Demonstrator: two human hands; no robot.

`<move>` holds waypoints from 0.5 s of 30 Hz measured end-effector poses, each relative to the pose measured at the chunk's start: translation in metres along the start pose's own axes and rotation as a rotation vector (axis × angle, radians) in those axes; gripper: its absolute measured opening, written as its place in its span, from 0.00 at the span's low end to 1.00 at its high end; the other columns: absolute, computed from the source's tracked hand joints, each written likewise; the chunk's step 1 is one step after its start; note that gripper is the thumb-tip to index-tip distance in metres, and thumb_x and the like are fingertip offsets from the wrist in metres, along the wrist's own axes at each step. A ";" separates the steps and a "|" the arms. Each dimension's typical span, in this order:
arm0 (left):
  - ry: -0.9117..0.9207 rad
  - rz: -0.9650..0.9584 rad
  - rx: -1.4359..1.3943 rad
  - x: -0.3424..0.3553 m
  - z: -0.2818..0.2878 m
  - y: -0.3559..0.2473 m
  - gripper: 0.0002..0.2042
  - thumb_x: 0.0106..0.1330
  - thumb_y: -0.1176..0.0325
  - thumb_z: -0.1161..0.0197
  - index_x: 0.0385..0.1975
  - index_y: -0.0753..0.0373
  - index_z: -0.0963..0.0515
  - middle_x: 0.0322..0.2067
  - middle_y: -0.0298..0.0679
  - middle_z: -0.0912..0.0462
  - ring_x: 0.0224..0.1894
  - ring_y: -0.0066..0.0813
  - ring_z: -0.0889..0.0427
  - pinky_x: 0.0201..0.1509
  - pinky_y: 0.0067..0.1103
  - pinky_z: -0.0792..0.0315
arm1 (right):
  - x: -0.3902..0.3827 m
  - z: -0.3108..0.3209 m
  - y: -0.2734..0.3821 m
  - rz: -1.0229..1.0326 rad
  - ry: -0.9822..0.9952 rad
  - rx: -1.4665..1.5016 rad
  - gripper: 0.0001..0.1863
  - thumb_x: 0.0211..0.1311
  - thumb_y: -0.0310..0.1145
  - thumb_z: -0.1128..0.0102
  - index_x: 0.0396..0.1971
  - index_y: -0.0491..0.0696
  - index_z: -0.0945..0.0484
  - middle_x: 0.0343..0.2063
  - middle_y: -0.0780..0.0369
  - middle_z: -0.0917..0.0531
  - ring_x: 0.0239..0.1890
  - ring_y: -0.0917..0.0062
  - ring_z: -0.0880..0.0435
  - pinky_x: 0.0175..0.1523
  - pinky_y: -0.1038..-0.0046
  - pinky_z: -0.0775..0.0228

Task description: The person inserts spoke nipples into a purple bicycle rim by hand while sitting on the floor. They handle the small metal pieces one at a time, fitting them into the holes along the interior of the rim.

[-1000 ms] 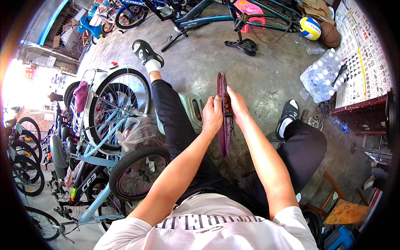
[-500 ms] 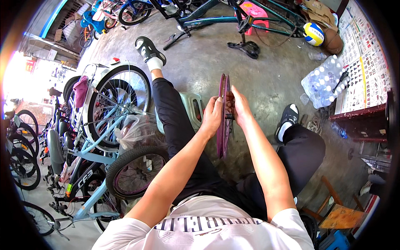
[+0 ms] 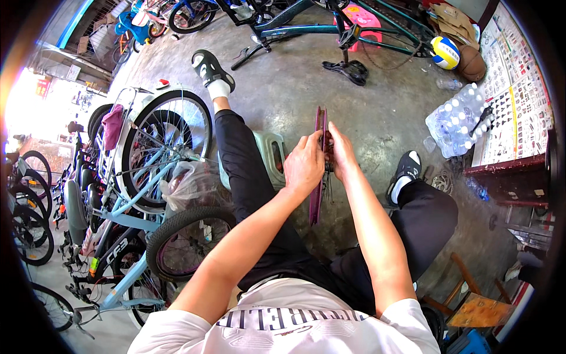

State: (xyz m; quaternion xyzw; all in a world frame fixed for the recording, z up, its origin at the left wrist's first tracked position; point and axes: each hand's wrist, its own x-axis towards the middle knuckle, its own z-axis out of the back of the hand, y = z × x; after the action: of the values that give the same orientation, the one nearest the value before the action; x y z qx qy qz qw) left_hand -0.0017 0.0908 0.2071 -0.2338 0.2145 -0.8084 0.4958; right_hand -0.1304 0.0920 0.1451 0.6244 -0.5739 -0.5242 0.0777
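Note:
Between my hands, edge-on in the middle, is a purple bicycle wheel rim (image 3: pixel 316 204) without a tyre, with thin spokes. My left hand (image 3: pixel 303 160) grips it from the left with bent fingers near the hub, partly over the rim. My right hand (image 3: pixel 341 150) holds it from the right, fingers curled behind it; the hub area is mostly hidden by my fingers. A pale green plastic stool (image 3: pixel 271 166) is behind my left hand. A tyred wheel with a purple rim (image 3: pixel 181 259) lies by my left leg.
Bicycles (image 3: pixel 132 221) crowd the left. A teal frame (image 3: pixel 295 29), pink stool (image 3: pixel 369 17), black saddle (image 3: pixel 348 69), volleyball (image 3: pixel 445 52) and brown ball (image 3: pixel 471 62) are across the top. Pack of bottles (image 3: pixel 453 124), red cabinet (image 3: pixel 507 180) and wooden chair (image 3: pixel 480 310) are at right.
My left hand has shifted over the rim toward my right hand, its fingers more bent and higher on the hub area. The rim sits slightly further right and lower.

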 end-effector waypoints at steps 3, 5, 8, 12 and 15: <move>0.189 -0.050 0.123 0.018 0.019 -0.004 0.17 0.69 0.69 0.43 0.56 0.59 0.20 0.46 0.48 0.13 0.41 0.56 0.13 0.43 0.44 0.19 | -0.001 -0.005 0.000 0.014 -0.016 0.016 0.21 0.77 0.56 0.43 0.36 0.53 0.18 0.25 0.71 0.20 0.24 0.84 0.26 0.30 0.76 0.37; 0.233 -0.092 0.198 0.033 0.027 -0.007 0.12 0.68 0.66 0.42 0.47 0.61 0.18 0.36 0.51 0.12 0.35 0.59 0.13 0.40 0.47 0.19 | -0.001 -0.007 -0.001 0.027 0.005 0.023 0.21 0.77 0.55 0.43 0.34 0.52 0.18 0.24 0.71 0.20 0.22 0.83 0.26 0.28 0.75 0.37; 0.294 -0.091 0.326 0.048 0.030 -0.006 0.09 0.68 0.65 0.41 0.39 0.63 0.21 0.29 0.56 0.13 0.34 0.59 0.12 0.38 0.48 0.20 | -0.004 -0.007 0.001 0.031 0.030 0.015 0.21 0.77 0.54 0.43 0.32 0.51 0.18 0.22 0.70 0.21 0.21 0.82 0.27 0.27 0.74 0.36; 0.294 -0.048 0.382 0.050 0.025 0.000 0.10 0.68 0.66 0.42 0.42 0.65 0.24 0.28 0.58 0.14 0.33 0.60 0.12 0.36 0.47 0.19 | -0.010 -0.017 0.002 0.013 0.023 0.038 0.22 0.77 0.53 0.44 0.31 0.50 0.17 0.23 0.68 0.19 0.20 0.81 0.26 0.26 0.74 0.36; 0.266 -0.048 0.367 0.050 0.021 0.000 0.09 0.69 0.67 0.42 0.42 0.66 0.26 0.29 0.58 0.14 0.33 0.60 0.12 0.36 0.47 0.19 | -0.010 -0.015 0.003 0.001 0.041 0.032 0.23 0.78 0.53 0.46 0.31 0.49 0.17 0.24 0.68 0.18 0.21 0.81 0.25 0.27 0.74 0.35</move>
State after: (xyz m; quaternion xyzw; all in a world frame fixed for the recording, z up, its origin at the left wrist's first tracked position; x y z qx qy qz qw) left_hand -0.0089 0.0428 0.2321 -0.0359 0.1217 -0.8690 0.4782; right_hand -0.1188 0.0920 0.1593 0.6358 -0.5807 -0.5022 0.0797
